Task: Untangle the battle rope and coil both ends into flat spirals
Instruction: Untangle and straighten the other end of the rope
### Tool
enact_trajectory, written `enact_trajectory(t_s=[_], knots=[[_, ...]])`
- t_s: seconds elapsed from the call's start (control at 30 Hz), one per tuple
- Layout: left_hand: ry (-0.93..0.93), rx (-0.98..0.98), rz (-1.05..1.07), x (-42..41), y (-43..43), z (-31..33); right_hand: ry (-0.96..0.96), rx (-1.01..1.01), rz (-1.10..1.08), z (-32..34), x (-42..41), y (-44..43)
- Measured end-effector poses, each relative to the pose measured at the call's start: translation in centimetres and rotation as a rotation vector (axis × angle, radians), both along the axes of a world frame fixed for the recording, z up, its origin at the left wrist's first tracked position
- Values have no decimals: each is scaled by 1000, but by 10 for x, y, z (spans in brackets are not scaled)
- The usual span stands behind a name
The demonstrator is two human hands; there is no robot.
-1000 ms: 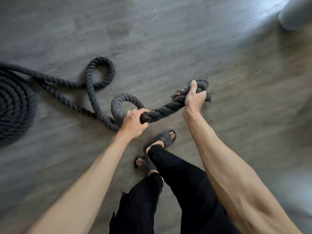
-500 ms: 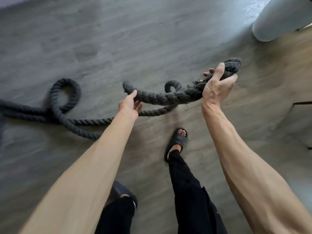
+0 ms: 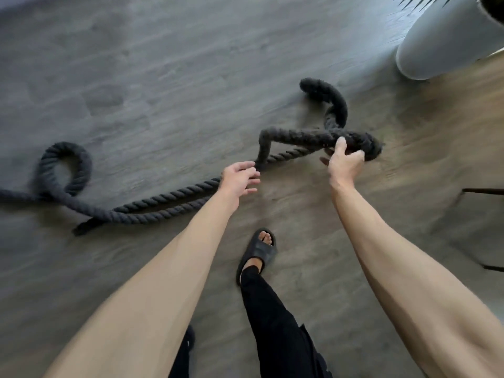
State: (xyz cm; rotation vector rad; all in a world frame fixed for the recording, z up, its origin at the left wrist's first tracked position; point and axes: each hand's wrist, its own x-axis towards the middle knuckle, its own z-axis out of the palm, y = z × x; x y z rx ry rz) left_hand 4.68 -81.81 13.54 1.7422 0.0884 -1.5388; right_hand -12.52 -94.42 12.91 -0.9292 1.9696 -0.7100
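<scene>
Rope [image 3: 163, 199]: it runs off the left edge. The lifted part is blurry, so we cannot tell how its strands cross.
Right hand [image 3: 345, 166]: its fingers curl round the rope and most of them are hidden behind it.
Left hand [image 3: 238, 180]: its fingertips are just beside the rope; we cannot tell if they touch.
Dark strip [image 3: 84, 227]: it pokes out by the rope; we cannot tell what it is.
White pot [image 3: 436, 45]: cut off by the top and right edges.
Dark bars [image 3: 482, 190]: cut off by the right edge; we cannot tell what they belong to.
Left shoe [image 3: 189, 336]: mostly hidden under the left arm [image 3: 152, 282].
</scene>
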Motion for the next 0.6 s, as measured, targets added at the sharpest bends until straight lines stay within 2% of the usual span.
enact_trajectory(t_s=[0.17, 0.3, 0.47, 0.6], knots=[[-106, 179, -96, 39, 68, -42, -123, 290, 293, -71, 29, 84], [-150, 297, -102, 87, 133, -71, -55, 453, 594, -105, 70, 157], [-150, 373, -63, 150, 208, -107, 3, 537, 870, -135, 148, 222], [-116, 386, -43, 201, 261, -138, 93, 561, 977, -160, 217, 265]])
